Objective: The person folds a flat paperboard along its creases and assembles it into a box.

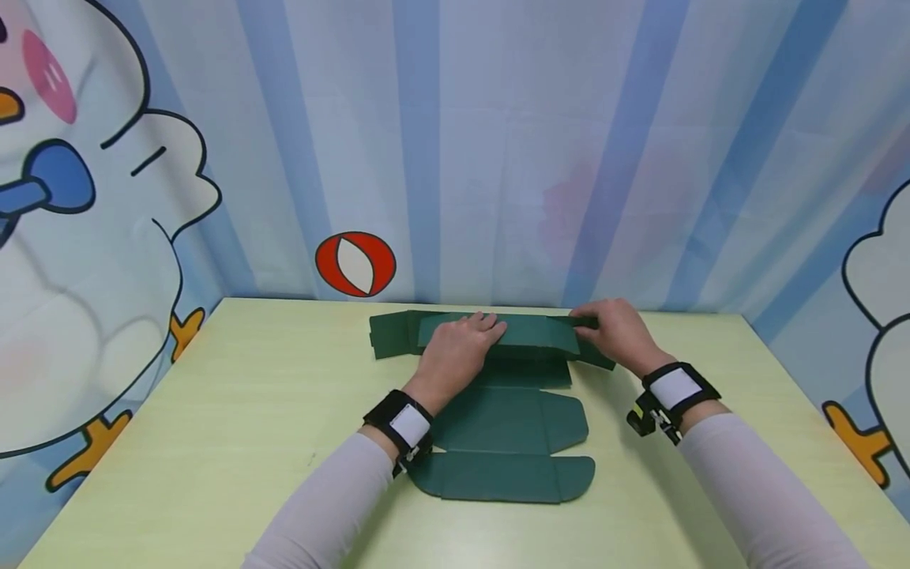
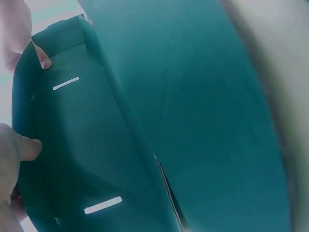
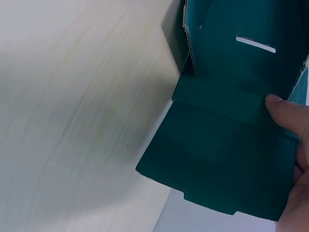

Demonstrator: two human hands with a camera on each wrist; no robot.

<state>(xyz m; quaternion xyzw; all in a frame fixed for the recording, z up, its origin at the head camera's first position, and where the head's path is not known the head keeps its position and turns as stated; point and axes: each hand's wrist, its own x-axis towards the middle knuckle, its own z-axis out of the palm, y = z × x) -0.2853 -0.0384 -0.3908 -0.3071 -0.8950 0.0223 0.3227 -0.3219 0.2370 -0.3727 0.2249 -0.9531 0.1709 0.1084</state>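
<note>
A dark green cardboard box [image 1: 498, 419], partly folded, lies on the table with its far section raised into a tray shape. My left hand [image 1: 455, 352] reaches over the raised panel [image 1: 533, 332]; in the left wrist view its thumb [image 2: 30, 149] is inside the wall and other fingers are outside, pinching it. At the far right corner my right hand [image 1: 622, 332] grips the box, its thumb [image 3: 274, 100] on the inner face near the fold of the end flap [image 3: 217, 154]. Another end flap [image 1: 391, 336] sticks out leftward. Two narrow slots show in the box floor.
The pale wood-grain table [image 1: 284, 411] extends around the box. Nearest me, flat panels with rounded side flaps [image 1: 574, 478] lie on it. Behind stands a striped blue curtain [image 1: 483, 158] printed with cartoon figures and a red ball.
</note>
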